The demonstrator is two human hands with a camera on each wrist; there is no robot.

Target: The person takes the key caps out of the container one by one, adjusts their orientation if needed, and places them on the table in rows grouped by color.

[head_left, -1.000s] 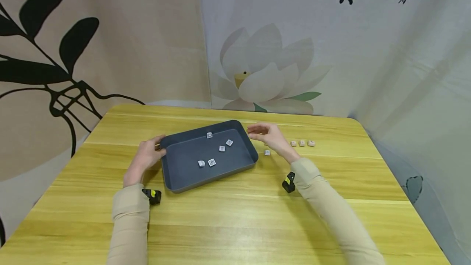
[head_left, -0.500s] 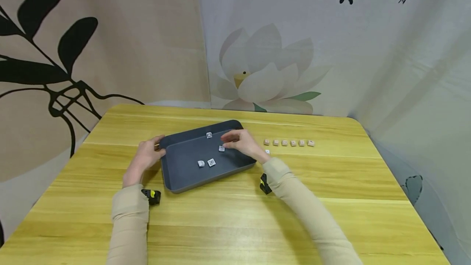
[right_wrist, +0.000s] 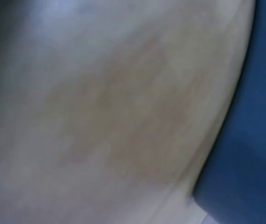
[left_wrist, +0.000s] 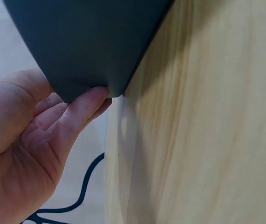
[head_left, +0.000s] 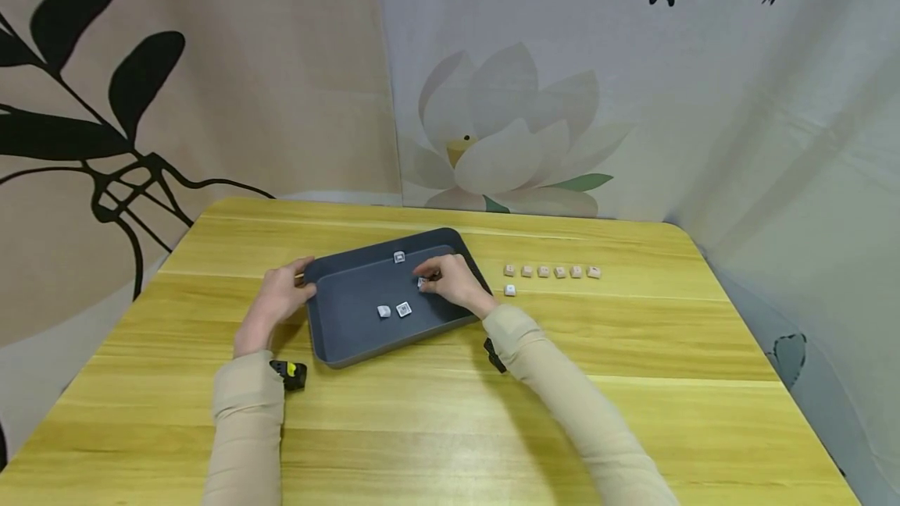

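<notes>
A dark grey tray (head_left: 351,295) lies slightly turned on the table. My left hand (head_left: 279,295) holds its left end, thumb against the tray wall in the left wrist view. Inside lie small white keycaps: one near the back wall (head_left: 399,257) and two towards the front, a tilted keycap (head_left: 383,311) and a flatter keycap (head_left: 404,309). My right hand (head_left: 453,283) is down in the tray's right half, its thumb and fingers pinching another keycap (head_left: 422,283). The part of the tray under this hand is hidden. Blurred skin fills most of the right wrist view.
Right of the tray, several beige keycaps (head_left: 544,272) stand in a straight row on the wooden table (head_left: 450,428). A single white keycap (head_left: 509,290) sits just in front of the row's left end. A printed curtain (head_left: 520,84) hangs behind the table.
My right hand has moved left from the row of keycaps into the tray and lowered onto a keycap there. The row came into full view. My left hand has stayed at the tray.
</notes>
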